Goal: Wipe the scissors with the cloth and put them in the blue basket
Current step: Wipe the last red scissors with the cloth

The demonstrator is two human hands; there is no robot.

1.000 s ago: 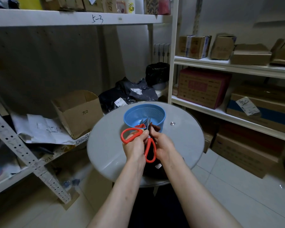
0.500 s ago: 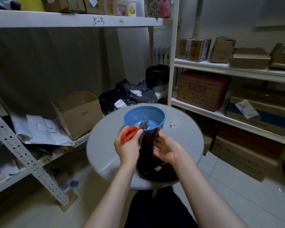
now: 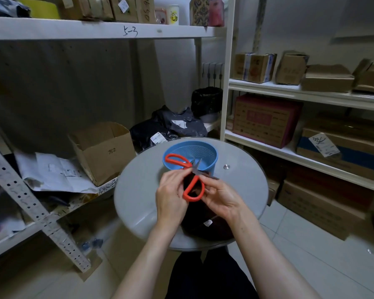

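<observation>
Orange-red handles and short dark blades marked the scissors (image 3: 195, 178), which were held spread wide above the far side of a round grey table (image 3: 138, 201). One handle loop lay out over the near rim of the blue basket (image 3: 211, 166). The other loop hung lower, between the person's two hands. The blades forked apart at the pivot, one pointing up towards the basket's mesh wall and the other pointing off to the right.

A dark cloth (image 3: 205, 212) with a small white tag lay bunched on the table's near edge. It rose under the scissors and between the palms.

Both bare forearms reached in from the bottom of the frame and met just short of the basket. The left hand (image 3: 171, 193) was raised with its fingers bent forward, thumb and forefinger pinching the scissors beside the pivot. The right hand (image 3: 221, 196) sat slightly lower, palm turned inward, with its fingers curled against the outer edge of the lower loop. Whether those fingers also held a fold of the cloth could not be told.

An open cardboard box (image 3: 104, 152) stood on the shelving to the left. More cartons filled the white shelves (image 3: 289, 91) to the right.
</observation>
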